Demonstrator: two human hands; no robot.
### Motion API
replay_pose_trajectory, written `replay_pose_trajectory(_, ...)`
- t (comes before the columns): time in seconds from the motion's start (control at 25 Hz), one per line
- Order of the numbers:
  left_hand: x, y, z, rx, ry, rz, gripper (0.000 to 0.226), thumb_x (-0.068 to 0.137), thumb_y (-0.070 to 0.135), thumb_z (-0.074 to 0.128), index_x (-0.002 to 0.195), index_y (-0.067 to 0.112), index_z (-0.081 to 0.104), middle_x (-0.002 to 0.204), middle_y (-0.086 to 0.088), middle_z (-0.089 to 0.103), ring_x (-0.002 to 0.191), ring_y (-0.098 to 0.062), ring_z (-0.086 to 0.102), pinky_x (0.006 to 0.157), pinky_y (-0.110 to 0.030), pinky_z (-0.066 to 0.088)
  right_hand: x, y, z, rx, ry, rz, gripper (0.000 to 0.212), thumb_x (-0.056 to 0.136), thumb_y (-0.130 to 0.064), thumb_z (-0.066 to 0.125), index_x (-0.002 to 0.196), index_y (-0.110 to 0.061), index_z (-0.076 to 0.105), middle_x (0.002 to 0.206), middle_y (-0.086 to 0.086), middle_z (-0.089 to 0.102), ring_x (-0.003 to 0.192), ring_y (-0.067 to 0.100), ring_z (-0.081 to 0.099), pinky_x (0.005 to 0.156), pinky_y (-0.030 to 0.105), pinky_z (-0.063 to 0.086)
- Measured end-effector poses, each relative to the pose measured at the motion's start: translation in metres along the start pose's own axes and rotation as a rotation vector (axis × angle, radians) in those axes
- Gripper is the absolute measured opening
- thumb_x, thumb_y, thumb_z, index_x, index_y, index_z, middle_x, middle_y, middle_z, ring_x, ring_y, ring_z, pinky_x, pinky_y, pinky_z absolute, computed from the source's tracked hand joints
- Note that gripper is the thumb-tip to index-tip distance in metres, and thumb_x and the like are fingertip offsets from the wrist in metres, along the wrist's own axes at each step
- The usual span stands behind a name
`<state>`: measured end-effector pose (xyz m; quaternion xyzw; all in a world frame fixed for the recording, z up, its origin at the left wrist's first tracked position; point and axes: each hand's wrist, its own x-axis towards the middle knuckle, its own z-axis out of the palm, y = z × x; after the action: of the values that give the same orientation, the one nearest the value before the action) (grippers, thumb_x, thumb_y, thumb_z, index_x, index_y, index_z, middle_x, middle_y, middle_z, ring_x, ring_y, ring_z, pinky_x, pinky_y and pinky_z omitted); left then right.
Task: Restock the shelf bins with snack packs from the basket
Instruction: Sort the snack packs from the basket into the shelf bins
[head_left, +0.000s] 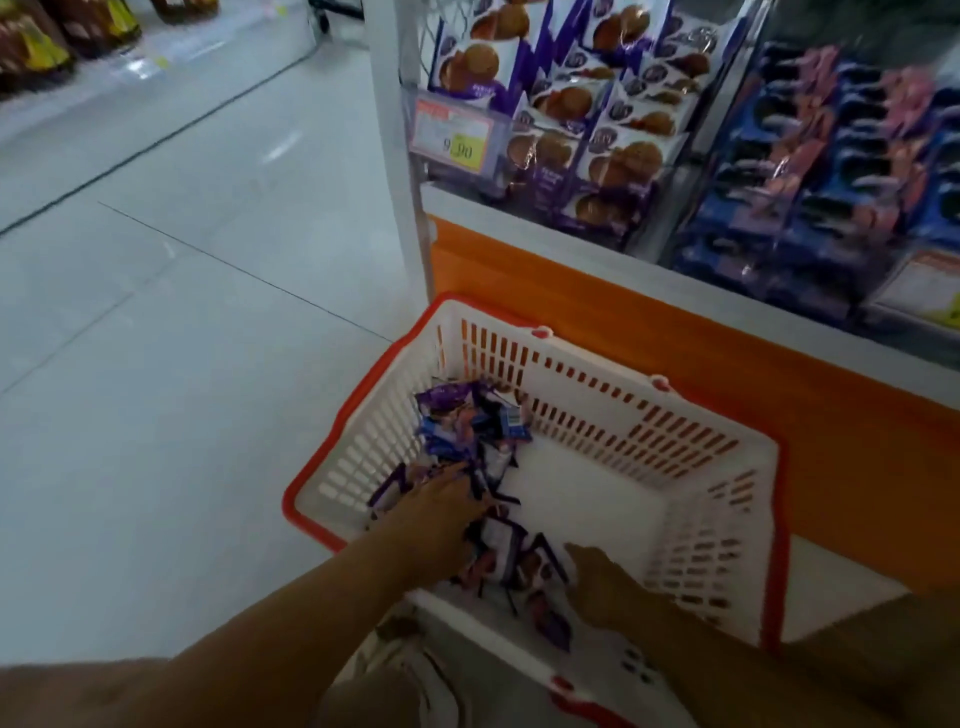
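Fingers (460, 480) of the left hand (439, 514) are sinking among purple snack packs (467, 431) in the near white basket (727, 441), and it is not clear whether they are gripping any. The right hand (602, 582) is reaching, fingers loose. The tag (454, 132) on the far shelf bins (457, 197) is showing 9,90.

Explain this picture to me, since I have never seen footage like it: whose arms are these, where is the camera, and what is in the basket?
No machine here: a person wears one camera on the head, looking down at their own arms. The left hand and right hand reach into a white, red-rimmed basket on the floor, among purple and blue snack packs. Blur hides whether either hand grips one. Behind stand the shelf bins, holding similar packs, with a price tag.
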<state>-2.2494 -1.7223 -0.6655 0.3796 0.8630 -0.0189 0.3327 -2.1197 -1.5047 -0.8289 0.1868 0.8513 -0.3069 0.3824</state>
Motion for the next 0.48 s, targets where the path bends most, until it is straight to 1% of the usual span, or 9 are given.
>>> replay_pose_trajectory(0.04,0.005,0.001,0.003,-0.006,-0.012,-0.003,0.061,0.098,0.037,0.050,0.153,0.022,0.027,0.162,-0.007,0.013,0.149,-0.024,0.008,0.120,-0.040,0.014,0.008,0.006,0.010,0.069,-0.006,-0.005,0.077,0.081,-0.072,0.054,0.144,-0.049,0.016,0.153,0.000,0.029,0.140,0.024,0.034,0.116,0.035,0.028)
replay_pose_trajectory(0.16,0.019,0.000,0.014,-0.026,-0.094,-0.024,0.057,0.098,0.036,0.049,0.150,0.021,0.033,0.157,-0.010,0.024,0.145,-0.028,0.018,0.118,-0.044,0.021,-0.003,-0.035,0.005,0.362,0.069,0.073,0.071,0.099,-0.033,0.049,0.154,-0.015,0.009,0.157,0.006,0.019,0.145,0.025,0.022,0.118,0.033,0.020)
replay_pose_trajectory(0.24,0.025,-0.001,0.020,-0.040,-0.133,-0.056,0.054,0.099,0.036,0.046,0.150,0.021,0.034,0.156,-0.010,0.027,0.144,-0.030,0.020,0.117,-0.047,0.023,-0.001,-0.055,0.004,0.506,0.111,0.162,0.064,0.098,-0.026,0.053,0.151,-0.007,0.023,0.152,0.013,0.031,0.138,0.029,0.036,0.111,0.034,0.030)
replay_pose_trajectory(0.28,0.026,-0.002,0.021,-0.045,-0.141,-0.067,0.054,0.098,0.037,0.046,0.149,0.022,0.035,0.155,-0.009,0.028,0.144,-0.030,0.021,0.117,-0.048,0.023,0.000,-0.059,0.007,0.527,0.104,0.174,0.053,0.094,-0.023,0.059,0.140,-0.005,0.040,0.140,0.015,0.045,0.125,0.029,0.049,0.104,0.034,0.039)
replay_pose_trajectory(0.32,0.027,-0.002,0.023,-0.052,-0.142,-0.075,0.055,0.098,0.038,0.047,0.149,0.023,0.035,0.155,-0.009,0.029,0.143,-0.030,0.021,0.117,-0.048,0.024,-0.002,-0.064,0.006,0.539,0.075,0.201,0.032,0.090,-0.018,0.063,0.119,-0.005,0.057,0.118,0.015,0.058,0.102,0.025,0.060,0.092,0.033,0.047)
replay_pose_trajectory(0.36,0.028,-0.003,0.024,-0.058,-0.143,-0.080,0.056,0.097,0.039,0.048,0.150,0.023,0.034,0.155,-0.009,0.029,0.143,-0.030,0.022,0.116,-0.048,0.025,-0.007,-0.066,0.001,0.506,0.039,0.200,0.010,0.087,-0.015,0.066,0.092,-0.006,0.063,0.092,0.012,0.062,0.077,0.018,0.060,0.078,0.030,0.051)
replay_pose_trajectory(0.4,0.030,-0.003,0.026,-0.066,-0.142,-0.084,0.058,0.096,0.039,0.050,0.150,0.024,0.034,0.154,-0.009,0.030,0.143,-0.030,0.022,0.116,-0.048,0.025,-0.010,-0.065,-0.008,0.493,0.016,0.195,0.014,0.086,-0.015,0.067,0.075,-0.007,0.062,0.075,0.008,0.059,0.062,0.012,0.054,0.065,0.024,0.049)
replay_pose_trajectory(0.44,0.031,-0.003,0.026,-0.079,-0.140,-0.083,0.061,0.095,0.040,0.053,0.150,0.024,0.033,0.153,-0.009,0.031,0.141,-0.030,0.024,0.115,-0.047,0.026,-0.014,-0.065,-0.019,0.521,0.032,0.198,0.022,0.086,-0.016,0.068,0.067,-0.007,0.060,0.068,0.006,0.057,0.057,0.010,0.051,0.057,0.019,0.046)
replay_pose_trajectory(0.48,0.031,-0.002,0.025,-0.097,-0.129,-0.084,0.063,0.094,0.041,0.055,0.150,0.024,0.033,0.151,-0.009,0.033,0.140,-0.029,0.027,0.114,-0.045,0.028,-0.020,-0.066,-0.034,0.619,0.076,0.198,0.025,0.086,-0.017,0.069,0.064,-0.007,0.061,0.067,0.005,0.059,0.059,0.011,0.053,0.057,0.017,0.046)
